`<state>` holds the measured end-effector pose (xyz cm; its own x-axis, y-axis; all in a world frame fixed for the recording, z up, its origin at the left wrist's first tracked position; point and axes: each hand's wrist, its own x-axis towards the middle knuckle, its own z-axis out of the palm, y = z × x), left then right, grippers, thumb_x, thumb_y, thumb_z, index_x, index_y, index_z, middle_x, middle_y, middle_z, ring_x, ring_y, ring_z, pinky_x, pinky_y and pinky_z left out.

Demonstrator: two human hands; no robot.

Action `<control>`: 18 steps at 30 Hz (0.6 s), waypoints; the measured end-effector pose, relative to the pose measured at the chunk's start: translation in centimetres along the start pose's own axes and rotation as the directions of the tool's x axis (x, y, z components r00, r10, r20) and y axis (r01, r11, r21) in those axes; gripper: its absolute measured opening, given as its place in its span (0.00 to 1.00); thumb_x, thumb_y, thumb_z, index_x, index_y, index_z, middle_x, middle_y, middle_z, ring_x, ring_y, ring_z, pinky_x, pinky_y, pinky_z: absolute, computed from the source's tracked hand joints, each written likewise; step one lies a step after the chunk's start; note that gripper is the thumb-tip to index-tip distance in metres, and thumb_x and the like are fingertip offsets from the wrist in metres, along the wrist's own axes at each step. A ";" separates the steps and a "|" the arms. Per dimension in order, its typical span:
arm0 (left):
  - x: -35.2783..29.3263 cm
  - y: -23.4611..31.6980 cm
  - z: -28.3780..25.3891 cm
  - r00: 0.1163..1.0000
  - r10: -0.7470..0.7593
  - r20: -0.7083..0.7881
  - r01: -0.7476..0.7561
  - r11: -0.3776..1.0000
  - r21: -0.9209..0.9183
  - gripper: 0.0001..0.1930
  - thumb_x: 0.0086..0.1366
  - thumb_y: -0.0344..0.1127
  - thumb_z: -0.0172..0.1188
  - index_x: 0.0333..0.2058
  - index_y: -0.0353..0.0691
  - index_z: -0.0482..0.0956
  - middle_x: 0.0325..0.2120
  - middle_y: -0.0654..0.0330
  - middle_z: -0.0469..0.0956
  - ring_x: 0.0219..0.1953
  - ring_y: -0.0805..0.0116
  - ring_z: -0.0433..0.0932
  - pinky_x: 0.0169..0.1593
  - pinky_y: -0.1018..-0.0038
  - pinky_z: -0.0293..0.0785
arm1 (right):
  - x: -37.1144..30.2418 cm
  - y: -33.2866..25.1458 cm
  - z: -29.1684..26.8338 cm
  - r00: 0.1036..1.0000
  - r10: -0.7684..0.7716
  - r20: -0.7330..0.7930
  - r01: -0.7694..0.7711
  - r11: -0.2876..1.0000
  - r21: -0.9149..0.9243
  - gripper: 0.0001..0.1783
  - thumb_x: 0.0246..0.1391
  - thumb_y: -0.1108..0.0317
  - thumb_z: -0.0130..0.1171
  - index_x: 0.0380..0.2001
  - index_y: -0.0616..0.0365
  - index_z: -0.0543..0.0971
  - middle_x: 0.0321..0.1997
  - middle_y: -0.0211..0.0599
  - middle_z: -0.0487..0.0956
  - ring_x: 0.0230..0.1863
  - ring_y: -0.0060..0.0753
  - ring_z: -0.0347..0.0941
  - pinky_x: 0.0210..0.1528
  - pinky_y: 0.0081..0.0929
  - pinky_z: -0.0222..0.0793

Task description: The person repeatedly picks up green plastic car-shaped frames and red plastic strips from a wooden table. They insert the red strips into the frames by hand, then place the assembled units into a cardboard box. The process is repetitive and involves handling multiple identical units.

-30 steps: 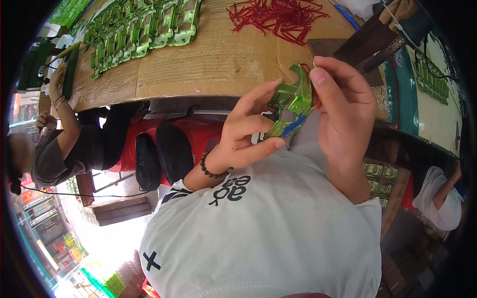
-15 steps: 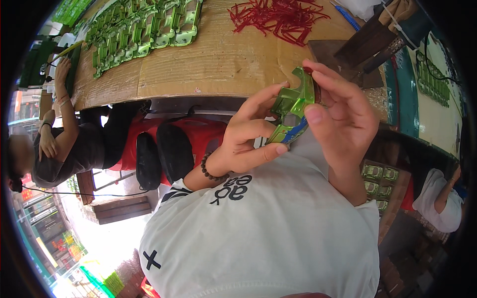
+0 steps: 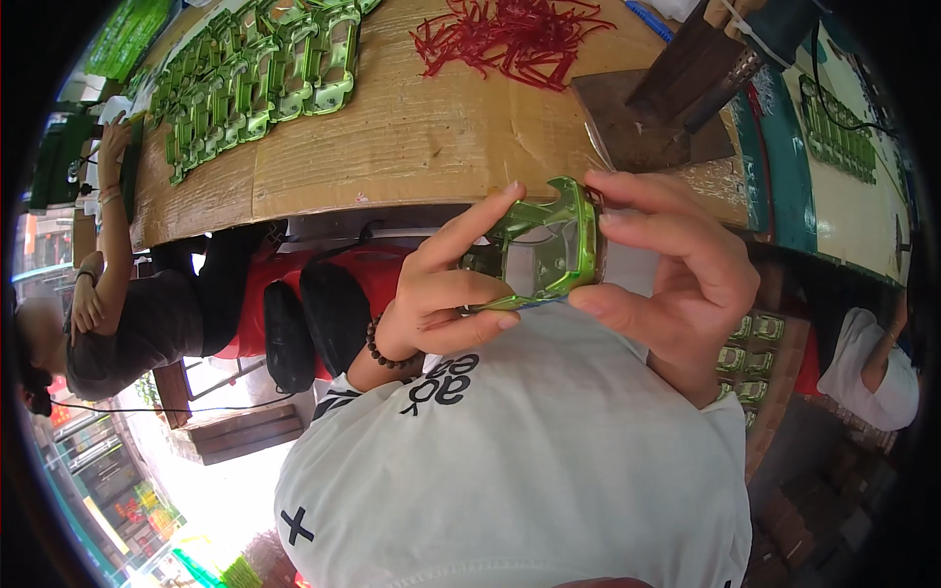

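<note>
Between my two hands, in front of my chest, is a shiny green toy car body shell (image 3: 585, 235). Its open window frames show, and a bit of blue runs along its lower edge. My left hand (image 3: 436, 289) pinches the shell's left end, index finger above and thumb below. The right end lies between the fingertips and thumb of my right hand (image 3: 686, 260). Beyond it on the table, several similar green car shells (image 3: 265, 88) lie in tight rows at the far left. A loose heap of thin red plastic strips (image 3: 515, 41) sits at the far middle.
A dark metal plate with an upright fixture (image 3: 642, 122) stands at the table's right. More green shells fill a tray (image 3: 755, 358) low at my right and another table (image 3: 838, 132). One person (image 3: 137, 314) sits at left, another (image 3: 863, 372) at right. A blue pen-like tool (image 3: 649, 20) lies far right.
The car shell has been turned so its window openings face me more, and both hands have come slightly lower. The view has shifted, moving the table contents leftward.
</note>
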<state>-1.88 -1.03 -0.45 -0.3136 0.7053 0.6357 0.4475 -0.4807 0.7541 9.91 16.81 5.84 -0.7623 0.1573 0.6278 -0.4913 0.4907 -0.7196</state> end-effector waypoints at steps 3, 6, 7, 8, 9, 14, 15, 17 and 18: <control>0.0 0.0 -0.1 1.000 0.010 0.009 -0.011 1.000 0.030 0.08 0.49 0.33 0.63 0.22 0.35 0.76 0.55 0.33 0.57 0.52 0.41 0.67 0.52 0.62 0.64 | -0.2 -0.4 -0.1 0.999 0.037 0.001 -0.037 0.999 -0.020 0.26 0.30 0.68 0.72 0.36 0.67 0.76 0.44 0.55 0.75 0.47 0.44 0.72 0.49 0.33 0.65; 0.1 0.0 -0.1 1.000 0.010 0.022 -0.011 0.999 0.050 0.08 0.49 0.34 0.63 0.22 0.35 0.76 0.55 0.33 0.57 0.51 0.41 0.68 0.51 0.62 0.64 | -0.5 -0.6 -0.4 0.997 0.070 0.012 -0.070 0.998 -0.004 0.27 0.30 0.67 0.72 0.38 0.67 0.76 0.45 0.54 0.75 0.47 0.43 0.72 0.48 0.33 0.65; 0.1 0.0 -0.1 1.000 0.007 0.027 -0.008 0.999 0.050 0.09 0.49 0.34 0.63 0.23 0.35 0.76 0.55 0.32 0.57 0.51 0.41 0.68 0.51 0.62 0.64 | -0.5 -0.6 -0.4 0.997 0.078 0.020 -0.078 0.997 0.004 0.28 0.30 0.67 0.71 0.38 0.67 0.76 0.45 0.54 0.75 0.47 0.43 0.71 0.48 0.32 0.65; 0.2 0.0 -0.1 0.999 0.004 0.033 -0.005 0.999 0.051 0.09 0.49 0.35 0.63 0.23 0.35 0.76 0.55 0.32 0.57 0.50 0.41 0.68 0.51 0.62 0.64 | -0.5 -0.6 -0.4 0.997 0.066 0.026 -0.066 0.998 -0.017 0.28 0.30 0.67 0.71 0.39 0.67 0.76 0.45 0.55 0.75 0.47 0.44 0.71 0.49 0.32 0.65; 0.1 -0.1 -0.1 0.999 0.000 0.036 -0.001 1.000 0.031 0.09 0.49 0.35 0.63 0.23 0.35 0.76 0.55 0.32 0.57 0.51 0.40 0.68 0.52 0.62 0.63 | -0.5 -0.5 -0.4 0.998 0.053 0.032 -0.052 0.998 -0.037 0.29 0.31 0.67 0.71 0.40 0.67 0.76 0.45 0.55 0.74 0.47 0.44 0.72 0.49 0.32 0.65; -0.1 -0.5 0.4 0.997 -0.078 0.003 0.077 0.971 -0.225 0.09 0.50 0.34 0.62 0.24 0.34 0.75 0.56 0.31 0.54 0.53 0.39 0.65 0.55 0.62 0.59 | -0.5 -0.6 0.4 0.999 -0.033 0.012 0.035 0.983 -0.182 0.30 0.32 0.66 0.71 0.42 0.68 0.74 0.46 0.56 0.74 0.48 0.49 0.71 0.51 0.36 0.65; -0.1 -0.6 0.6 0.996 -0.089 -0.001 0.085 0.960 -0.266 0.09 0.50 0.33 0.62 0.24 0.33 0.75 0.56 0.31 0.54 0.54 0.40 0.64 0.55 0.62 0.57 | -0.5 -0.7 0.7 0.999 -0.049 0.009 0.049 0.973 -0.227 0.31 0.32 0.66 0.71 0.43 0.68 0.74 0.47 0.57 0.73 0.49 0.50 0.71 0.51 0.36 0.65; -0.1 -0.9 0.9 0.994 -0.110 -0.008 0.101 0.933 -0.346 0.09 0.51 0.33 0.61 0.24 0.33 0.74 0.57 0.31 0.53 0.56 0.40 0.61 0.57 0.61 0.55 | -0.6 -0.4 1.1 0.997 -0.082 -0.008 0.077 0.961 -0.265 0.31 0.33 0.67 0.71 0.44 0.68 0.73 0.47 0.59 0.72 0.49 0.52 0.70 0.51 0.37 0.66; -0.1 -0.9 1.0 0.992 -0.127 -0.009 0.114 0.918 -0.379 0.08 0.51 0.32 0.61 0.25 0.32 0.74 0.57 0.31 0.53 0.57 0.41 0.61 0.57 0.60 0.54 | -0.8 -0.1 1.4 0.995 -0.099 -0.024 0.090 0.961 -0.260 0.32 0.34 0.68 0.70 0.45 0.68 0.72 0.47 0.60 0.72 0.49 0.52 0.70 0.51 0.37 0.67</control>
<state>-1.39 -0.20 -1.36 -0.3754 0.7560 0.5362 0.0576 -0.5583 0.8276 10.00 15.45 4.99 -0.6998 0.1280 0.7028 -0.4310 0.7090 -0.5582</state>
